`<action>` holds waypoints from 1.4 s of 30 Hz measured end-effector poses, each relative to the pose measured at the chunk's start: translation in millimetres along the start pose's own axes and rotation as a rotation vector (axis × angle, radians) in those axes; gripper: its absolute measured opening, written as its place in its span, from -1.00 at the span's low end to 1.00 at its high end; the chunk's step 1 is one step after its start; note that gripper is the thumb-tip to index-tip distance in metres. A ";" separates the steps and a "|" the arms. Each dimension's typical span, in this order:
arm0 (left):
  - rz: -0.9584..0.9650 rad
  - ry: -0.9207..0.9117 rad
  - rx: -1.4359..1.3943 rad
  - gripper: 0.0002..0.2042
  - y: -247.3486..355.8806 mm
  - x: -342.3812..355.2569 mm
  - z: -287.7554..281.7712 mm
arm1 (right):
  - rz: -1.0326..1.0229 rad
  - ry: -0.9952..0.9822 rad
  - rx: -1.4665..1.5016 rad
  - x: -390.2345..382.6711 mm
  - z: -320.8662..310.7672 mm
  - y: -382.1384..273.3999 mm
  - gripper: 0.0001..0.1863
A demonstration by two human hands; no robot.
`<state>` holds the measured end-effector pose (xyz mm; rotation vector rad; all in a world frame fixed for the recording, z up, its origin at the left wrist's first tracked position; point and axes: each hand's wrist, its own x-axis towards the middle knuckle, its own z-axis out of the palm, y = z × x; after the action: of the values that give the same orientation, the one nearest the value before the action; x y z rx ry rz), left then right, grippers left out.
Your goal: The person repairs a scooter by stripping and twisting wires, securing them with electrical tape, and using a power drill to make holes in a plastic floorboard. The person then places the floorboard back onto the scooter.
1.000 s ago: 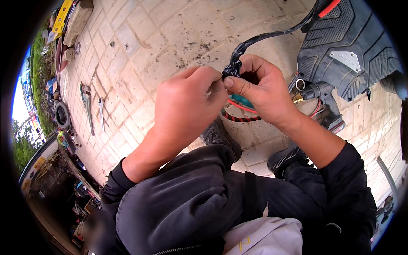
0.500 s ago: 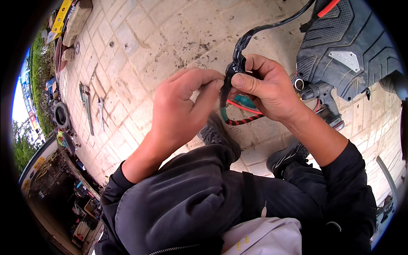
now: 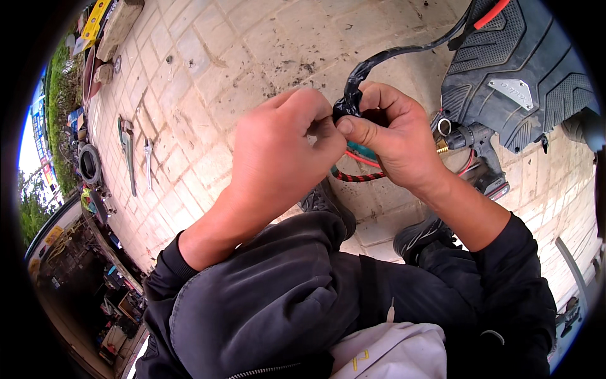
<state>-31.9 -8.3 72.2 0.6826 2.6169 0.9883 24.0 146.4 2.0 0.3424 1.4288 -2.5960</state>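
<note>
A black cable [image 3: 360,72] wrapped in shiny, wrinkled tape comes down from the upper right into my hands. My right hand [image 3: 398,136] pinches its wrapped part between thumb and fingers. Right against it on the left, my left hand [image 3: 281,142] is closed, knuckles up. Its fingertips are partly hidden, and I cannot make out what they pinch. Under the hands, a red-and-black striped wire [image 3: 358,177] curves round, beside a plain red wire [image 3: 366,162]. Something teal [image 3: 361,150] shows behind the fingers.
At the right lie a cordless drill [image 3: 485,155] and a black ribbed footboard [image 3: 499,82] with a metal plate. Pliers [image 3: 128,151] and a wrench [image 3: 148,163] lie on the paving [image 3: 208,76] at left, near a tyre [image 3: 89,164]. My shoes [image 3: 420,239] stand below.
My left hand has rolled over and moved up slightly, now covering more of the cable's lower part. The right hand keeps its pinch, and the striped loop shows less.
</note>
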 end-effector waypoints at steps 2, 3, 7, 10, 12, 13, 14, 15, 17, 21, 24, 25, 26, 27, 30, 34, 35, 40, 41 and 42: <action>0.095 0.058 -0.003 -0.89 -4.7 1.1 3.1 | 0.017 -0.006 0.059 0.1 0.8 -1.2 -0.77; 0.143 0.086 -0.005 -0.88 -6.0 1.6 3.9 | 0.034 -0.036 0.090 0.6 -0.2 -2.0 -0.77; 0.100 0.049 -0.138 -0.90 -5.8 -2.4 0.4 | 0.104 -0.125 0.168 2.1 -3.6 -8.7 -0.78; 0.037 0.036 -0.151 -0.91 -5.3 -2.5 -0.6 | 0.133 -0.152 0.173 2.4 -4.8 -9.2 -0.77; 0.013 0.042 -0.118 -0.92 -5.7 -1.8 0.0 | 0.149 -0.155 0.193 2.3 -5.6 -8.0 -0.76; -0.031 0.027 -0.192 -0.93 -6.2 -2.1 -0.4 | 0.160 -0.153 0.214 2.3 -5.8 -7.3 -0.76; -0.076 0.012 -0.266 -0.95 -6.8 -3.2 -1.2 | 0.171 -0.150 0.235 2.4 -6.0 -7.4 -0.76; -0.121 -0.001 -0.339 -0.95 -6.9 -4.5 -1.5 | 0.182 -0.145 0.230 2.8 -7.0 -9.0 -0.76; -0.145 0.016 -0.494 -0.96 -5.7 -7.1 -0.7 | 0.204 -0.137 0.220 3.8 -9.8 -13.1 -0.77; 0.018 -0.016 -0.345 -0.90 -14.8 -3.8 0.0 | 0.186 -0.142 0.189 4.2 -10.6 -12.0 -0.78; 0.227 0.100 -0.091 -0.88 -8.1 1.8 4.2 | 0.136 -0.154 0.205 3.5 -6.6 -10.8 -0.80; 0.249 0.110 -0.083 -0.88 -6.9 2.4 5.8 | 0.110 -0.178 0.194 3.0 -7.2 -7.4 -0.80; 0.270 0.120 -0.075 -0.87 -5.8 3.0 7.4 | 0.083 -0.202 0.182 2.8 -7.4 -5.8 -0.79; 0.290 0.129 -0.065 -0.86 -5.5 2.9 8.2 | 0.095 -0.204 0.198 2.6 -6.2 -6.8 -0.79; 0.259 0.149 -0.056 -0.89 -9.4 0.2 10.7 | 0.131 -0.198 0.229 0.0 -2.7 -12.3 -0.79; -0.171 0.067 -0.387 -0.91 -10.6 -7.0 12.6 | 0.148 -0.172 0.185 -0.3 -0.6 -16.4 -0.78; -0.250 0.032 -0.505 -0.89 -11.7 -5.5 10.4 | 0.145 -0.167 0.162 0.4 -0.2 -17.2 -0.77; -0.202 0.204 -0.788 -0.81 -12.0 -0.1 3.6 | 0.144 -0.031 0.034 0.9 3.3 -20.8 -0.72; -0.106 0.252 -0.679 -0.86 -9.4 1.4 1.4 | 0.137 -0.016 -0.007 1.2 2.6 -20.7 -0.71; -0.006 0.207 -0.499 -0.87 -8.3 3.1 -1.4 | 0.127 -0.021 0.005 0.8 3.6 -20.4 -0.70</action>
<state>-37.8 -12.9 67.4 0.4660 2.3701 1.7034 17.7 154.1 20.2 0.3912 1.3477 -2.4956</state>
